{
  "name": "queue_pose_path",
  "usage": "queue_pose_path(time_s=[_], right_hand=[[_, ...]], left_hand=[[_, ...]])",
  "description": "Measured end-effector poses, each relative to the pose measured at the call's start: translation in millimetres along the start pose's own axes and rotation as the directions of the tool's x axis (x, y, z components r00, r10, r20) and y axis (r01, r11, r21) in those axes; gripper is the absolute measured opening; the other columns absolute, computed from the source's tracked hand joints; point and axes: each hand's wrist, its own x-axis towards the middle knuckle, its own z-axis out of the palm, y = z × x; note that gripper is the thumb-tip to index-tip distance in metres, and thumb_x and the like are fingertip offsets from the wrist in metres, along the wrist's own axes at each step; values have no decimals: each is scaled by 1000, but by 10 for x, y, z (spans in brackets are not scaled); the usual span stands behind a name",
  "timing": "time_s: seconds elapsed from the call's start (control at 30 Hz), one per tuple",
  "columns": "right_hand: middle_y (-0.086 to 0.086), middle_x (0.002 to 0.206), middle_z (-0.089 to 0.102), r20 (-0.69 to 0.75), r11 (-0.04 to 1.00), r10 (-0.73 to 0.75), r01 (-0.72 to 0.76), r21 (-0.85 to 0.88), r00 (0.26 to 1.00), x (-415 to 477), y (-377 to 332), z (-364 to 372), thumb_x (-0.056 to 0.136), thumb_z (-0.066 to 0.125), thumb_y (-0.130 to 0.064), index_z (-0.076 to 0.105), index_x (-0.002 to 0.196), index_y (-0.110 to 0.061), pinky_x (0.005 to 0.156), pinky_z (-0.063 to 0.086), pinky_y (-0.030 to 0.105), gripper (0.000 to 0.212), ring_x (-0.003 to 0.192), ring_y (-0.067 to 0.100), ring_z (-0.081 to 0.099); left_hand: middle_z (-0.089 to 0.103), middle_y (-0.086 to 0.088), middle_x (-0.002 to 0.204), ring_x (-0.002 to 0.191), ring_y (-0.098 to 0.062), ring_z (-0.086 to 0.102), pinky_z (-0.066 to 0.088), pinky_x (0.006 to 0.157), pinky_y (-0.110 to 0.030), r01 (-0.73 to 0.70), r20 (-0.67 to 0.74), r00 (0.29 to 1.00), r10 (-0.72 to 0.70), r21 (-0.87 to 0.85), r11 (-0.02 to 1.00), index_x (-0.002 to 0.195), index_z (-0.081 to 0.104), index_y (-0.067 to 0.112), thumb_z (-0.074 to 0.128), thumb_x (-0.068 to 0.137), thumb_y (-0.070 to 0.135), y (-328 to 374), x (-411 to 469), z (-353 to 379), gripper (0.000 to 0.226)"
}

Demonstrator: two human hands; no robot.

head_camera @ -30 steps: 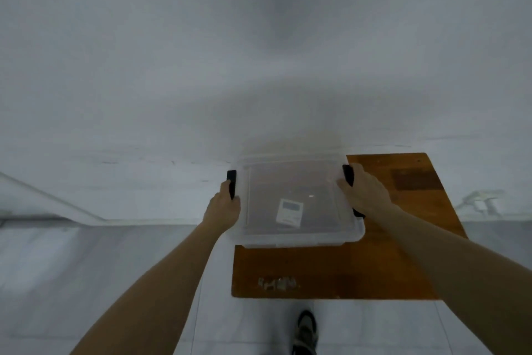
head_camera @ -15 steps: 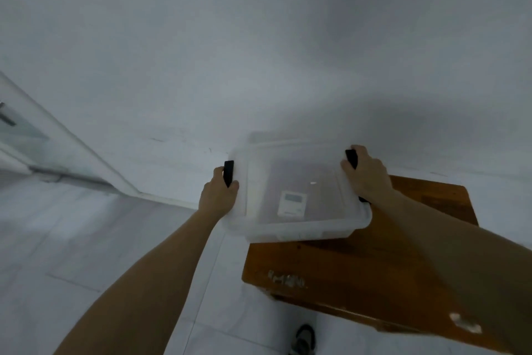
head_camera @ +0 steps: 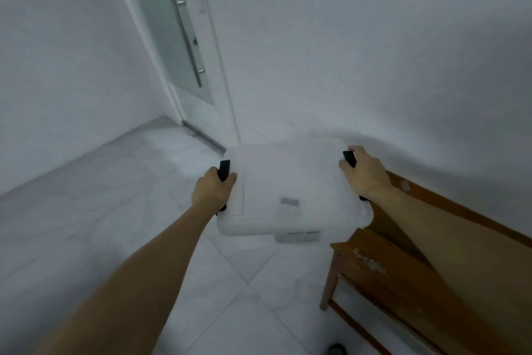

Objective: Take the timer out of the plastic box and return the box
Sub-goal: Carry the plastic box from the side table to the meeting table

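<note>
A clear plastic box [head_camera: 290,179] with a lid and black side latches hangs in the air over the floor, left of a wooden table. My left hand [head_camera: 211,192] grips its left side at the black latch [head_camera: 224,169]. My right hand [head_camera: 364,174] grips the right side at the other latch [head_camera: 349,158]. Through the lid a small white timer [head_camera: 288,206] with a grey screen shows near the box's front.
The brown wooden table [head_camera: 383,274] stands at the lower right against a white wall. A frosted glass door [head_camera: 172,38] with a long metal handle [head_camera: 188,38] is at the back left. White floor tiles spread below. A shoe tip [head_camera: 336,350] shows at the bottom edge.
The box has come off the table and swung left, now held over the floor. The view has turned left, bringing the glass door into sight. Both hands keep their grip.
</note>
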Motion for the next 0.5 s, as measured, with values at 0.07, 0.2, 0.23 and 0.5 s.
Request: queue_pose_path(time_s=[0.07, 0.2, 0.23, 0.5], right_hand=[[17, 121, 61, 68, 997, -71, 69, 29, 995, -131, -438, 226, 99, 43, -45, 34, 146, -18, 81, 53, 38, 55, 97, 33, 62], [16, 122, 62, 165, 984, -176, 170, 52, 970, -291, -1197, 667, 97, 45, -46, 38, 143, -20, 87, 53, 42, 54, 100, 33, 62], [16, 121, 63, 185, 981, -194, 188, 50, 963, -328, -1366, 758, 96, 46, -46, 39, 142, -20, 87, 53, 43, 53, 100, 34, 62], [12, 106, 62, 390, 851, -513, 513, 114, 765, -774, -3085, 1815, 97, 46, -43, 42, 138, -20, 66, 51, 35, 47, 79, 26, 55]], left_hand=[[58, -9, 98, 85, -28, 58, 53, 77, -39, 74, -69, 995, -75, -12, 997, 117, 52, 6, 54, 91, 46, -407, -173, -383, 47], [60, -10, 96, 87, -31, 62, 54, 77, -40, 210, -187, 958, -217, -58, 976, 116, 53, 8, 54, 90, 48, -1072, -517, -1030, 47], [60, -10, 95, 86, -31, 61, 53, 75, -39, 233, -214, 947, -241, -63, 971, 115, 53, 8, 54, 90, 47, -1207, -595, -1151, 47], [58, -8, 86, 75, -28, 59, 48, 63, -35, 478, -430, 731, -530, -233, 847, 110, 52, 8, 53, 92, 45, -2508, -1478, -2129, 42]])
